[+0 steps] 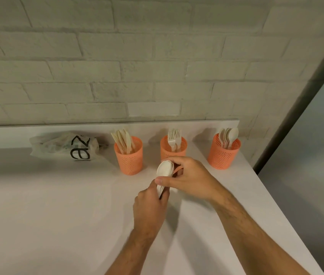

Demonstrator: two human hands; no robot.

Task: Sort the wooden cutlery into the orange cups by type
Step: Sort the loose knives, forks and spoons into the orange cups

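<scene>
Three orange perforated cups stand in a row near the wall. The left cup (129,159) holds wooden knives (123,140), the middle cup (173,146) holds forks (174,138), and the right cup (223,153) holds spoons (229,135). In front of the middle cup, both hands hold a stack of wooden spoons (164,171), bowls pointing up. My left hand (150,207) grips the handles from below. My right hand (189,177) closes around the stack near the bowls, thumb across it. The handles are hidden inside the hands.
A crumpled white plastic bag (65,146) with black lettering lies at the back left of the white counter (57,205). A white brick wall rises behind. The counter's right edge (272,195) runs diagonally, with a dark pole and floor beyond.
</scene>
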